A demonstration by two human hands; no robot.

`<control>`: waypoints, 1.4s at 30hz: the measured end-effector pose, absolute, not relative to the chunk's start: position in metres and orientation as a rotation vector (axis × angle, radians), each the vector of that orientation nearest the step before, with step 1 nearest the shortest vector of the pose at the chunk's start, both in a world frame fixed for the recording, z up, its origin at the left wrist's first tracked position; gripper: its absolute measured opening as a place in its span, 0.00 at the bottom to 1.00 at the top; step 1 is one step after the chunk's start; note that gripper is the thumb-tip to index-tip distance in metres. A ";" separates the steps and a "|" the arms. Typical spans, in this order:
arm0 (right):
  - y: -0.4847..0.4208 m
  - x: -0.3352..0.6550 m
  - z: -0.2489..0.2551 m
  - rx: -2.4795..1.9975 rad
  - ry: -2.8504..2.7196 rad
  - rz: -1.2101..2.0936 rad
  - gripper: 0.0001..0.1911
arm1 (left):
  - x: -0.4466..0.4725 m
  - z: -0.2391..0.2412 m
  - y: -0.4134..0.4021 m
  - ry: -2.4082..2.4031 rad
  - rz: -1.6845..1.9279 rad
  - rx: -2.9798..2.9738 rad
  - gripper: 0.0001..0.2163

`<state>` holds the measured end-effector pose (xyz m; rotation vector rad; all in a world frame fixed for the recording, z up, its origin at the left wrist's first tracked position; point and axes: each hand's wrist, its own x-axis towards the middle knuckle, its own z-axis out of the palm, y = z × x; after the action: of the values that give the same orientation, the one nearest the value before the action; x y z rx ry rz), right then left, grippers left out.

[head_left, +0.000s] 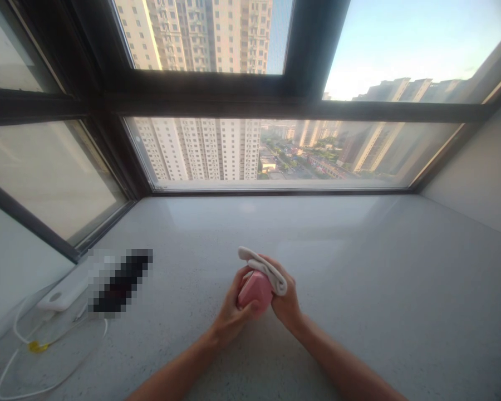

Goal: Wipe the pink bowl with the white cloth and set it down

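A pink faceted object [256, 291], whose exact kind I cannot make out, is gripped in my left hand [232, 314], with the thumb across its near side. My right hand [289, 301] is closed on a folded white cloth [267, 270], pressed against the top and right side of the pink object. Most of the right fingers are hidden behind the cloth. Both hands meet above the middle of the pale speckled windowsill [192, 234].
At the left lie a white power strip [62, 292], a dark pixelated item [123, 284] and a looped white cable [8, 373] with a yellow tie [38, 347]. Dark-framed windows [234, 92] enclose the sill's back and left; a white wall [480, 167] bounds the right.
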<state>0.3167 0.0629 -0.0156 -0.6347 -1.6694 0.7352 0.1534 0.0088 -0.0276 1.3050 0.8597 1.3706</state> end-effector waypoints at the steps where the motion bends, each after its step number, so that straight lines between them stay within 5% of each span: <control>1: 0.061 0.319 -0.014 -0.609 -1.731 0.627 0.23 | 0.154 -0.030 0.009 0.868 1.368 1.284 0.37; 6: 0.056 0.325 -0.010 -0.440 -1.917 0.372 0.27 | 0.155 -0.039 0.009 0.892 1.439 1.247 0.35; 15: 0.069 0.307 -0.016 -0.602 -1.587 1.208 0.17 | 0.150 -0.026 0.010 0.959 1.403 1.359 0.34; 26: 0.055 0.326 -0.010 -0.476 -1.934 0.309 0.26 | 0.157 -0.029 0.012 0.914 1.386 1.199 0.29; 35: 0.071 0.308 -0.014 -0.594 -1.564 1.180 0.16 | 0.150 -0.020 0.012 0.994 1.398 1.375 0.33; 42: 0.060 0.325 -0.014 -0.586 -1.794 0.507 0.24 | 0.155 -0.022 0.013 0.897 1.386 1.242 0.31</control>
<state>0.3247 0.0601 -0.0144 -0.5863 -1.7940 0.5067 0.1551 0.0126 -0.0215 1.2417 0.8967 1.3860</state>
